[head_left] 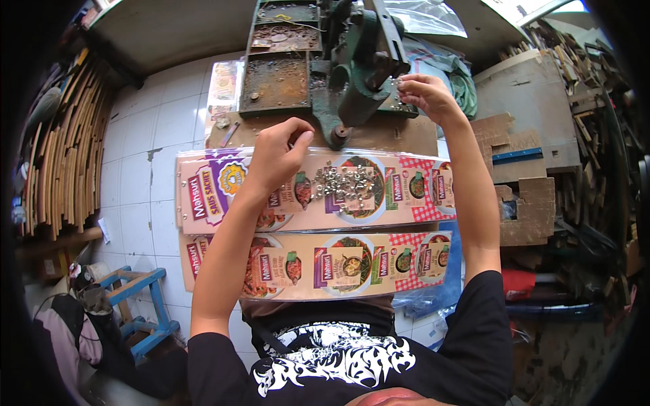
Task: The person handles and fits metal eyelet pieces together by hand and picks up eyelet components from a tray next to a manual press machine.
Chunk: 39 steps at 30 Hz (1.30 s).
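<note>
My left hand is over the upper printed card strip, just left of the foot of a dark green hand press. Its fingers are curled together, and I cannot make out anything in them. A loose pile of small silvery metal eyelets rests on that strip, right of my left hand. My right hand is raised by the press's right side, over a small tray part with shiny bits. Its fingertips are pinched together, and whatever they hold is too small to name. Nearer my body lies a second printed card strip.
A rusty compartment tray stands left of the press on a wooden board. Stacked brown boards line the left, beside a blue stool frame. Cut board pieces and scrap wood fill the right.
</note>
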Tool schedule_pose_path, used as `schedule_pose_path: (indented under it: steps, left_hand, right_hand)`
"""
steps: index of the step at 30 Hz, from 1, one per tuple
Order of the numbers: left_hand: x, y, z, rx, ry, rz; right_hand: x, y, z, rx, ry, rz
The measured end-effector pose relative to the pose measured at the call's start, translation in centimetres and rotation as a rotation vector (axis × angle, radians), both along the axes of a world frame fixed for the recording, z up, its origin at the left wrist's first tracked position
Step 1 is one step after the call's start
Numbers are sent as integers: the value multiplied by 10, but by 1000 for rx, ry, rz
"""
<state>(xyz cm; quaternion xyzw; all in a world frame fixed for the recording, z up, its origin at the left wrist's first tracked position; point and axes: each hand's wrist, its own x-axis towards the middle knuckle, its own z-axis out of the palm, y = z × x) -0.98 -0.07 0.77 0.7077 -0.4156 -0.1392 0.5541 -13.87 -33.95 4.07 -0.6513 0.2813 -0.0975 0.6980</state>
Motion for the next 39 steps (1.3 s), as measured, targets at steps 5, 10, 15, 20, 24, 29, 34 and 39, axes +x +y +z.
schedule_pose_path:
  steps: [5, 10, 15, 20, 24, 29, 34, 39]
  left_hand:
    - [-3, -4, -2, -16, -27, 5]
    - [-1, -2, -8, 5, -136, 19]
    - [-4, 0, 1, 53, -190, 0]
    - [-55, 27, 68, -224, -178, -50]
    - [-101, 61, 97, -373, -343, -179]
    - [-112, 90, 97, -341, -395, -217]
    - [-114, 112, 94, -273, -283, -248]
    - [-111, 129, 87, -46, -272, -242]
  right_hand:
    - [-21, 5, -1, 254, -173, -6]
    - [-48, 62, 13, 461, -270, 106]
    - [-71, 123, 37, 486, -269, 152]
    - [-85, 176, 50, 520, -239, 203]
    - [-92, 216, 52, 710, -235, 364]
    - [-104, 249, 46, 800, -260, 417]
    - [-115, 287, 27, 990, -276, 350]
    - [-114, 325, 13, 1263, -271, 230]
